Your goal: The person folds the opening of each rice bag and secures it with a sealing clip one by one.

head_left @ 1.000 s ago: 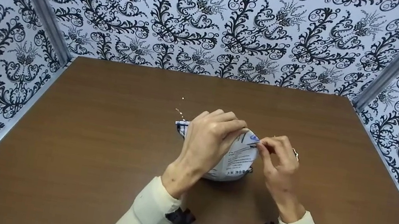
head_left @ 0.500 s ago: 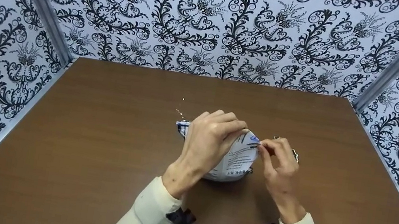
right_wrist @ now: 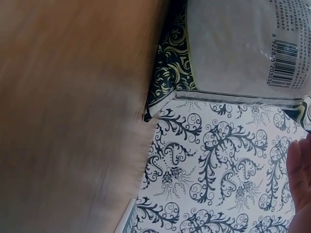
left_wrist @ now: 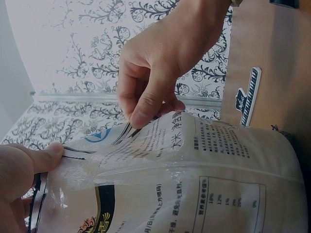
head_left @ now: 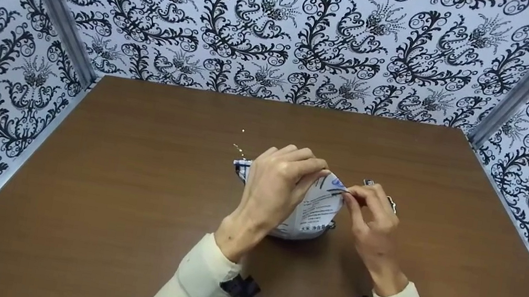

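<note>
A printed plastic bag [head_left: 318, 210] sits on a brown table [head_left: 137, 213], just right of the middle of the frame, between my two hands. My left hand [head_left: 273, 187], at the centre, covers much of the bag; in the left wrist view its thumb and fingers are clamped on the bag's top edge. My right hand [head_left: 373, 216], right of centre, has thumb and forefinger pressed together on the plastic, beside a blue mark [head_left: 338, 183]. In the right wrist view the bag fills the upper right, showing a barcode [right_wrist: 284, 64]. Pale specks [head_left: 241, 151] lie near the bag's far left corner. A flat black-and-white piece [left_wrist: 249, 99] lies on the table, partly hidden behind my right hand in the head view. Cream sleeves [head_left: 198, 279] enter from the bottom; black-and-white scroll-patterned walls [head_left: 274, 22] fill the top.
</note>
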Demonstrator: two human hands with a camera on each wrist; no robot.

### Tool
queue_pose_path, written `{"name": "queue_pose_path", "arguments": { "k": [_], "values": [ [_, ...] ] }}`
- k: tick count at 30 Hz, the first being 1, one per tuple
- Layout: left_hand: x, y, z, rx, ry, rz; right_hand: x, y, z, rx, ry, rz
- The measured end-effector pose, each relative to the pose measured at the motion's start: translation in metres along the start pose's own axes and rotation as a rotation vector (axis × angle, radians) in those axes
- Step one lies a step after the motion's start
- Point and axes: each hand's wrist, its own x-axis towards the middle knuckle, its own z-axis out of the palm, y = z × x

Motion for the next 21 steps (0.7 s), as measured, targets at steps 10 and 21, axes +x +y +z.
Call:
{"name": "queue_pose_path", "arguments": {
  "k": [10, 21],
  "values": [
    [0.0002, 0.0001, -0.001, -0.007, -0.007, -0.009, -0.0019, 0.0014, -0.0038, -0.022, -0.01, 0.019],
    [0.0006, 0.0013, -0.0037, 0.005, -0.038, -0.01, -0.0022, 0.0025, -0.0039, -0.02, 0.015, -0.006]
  ]
}}
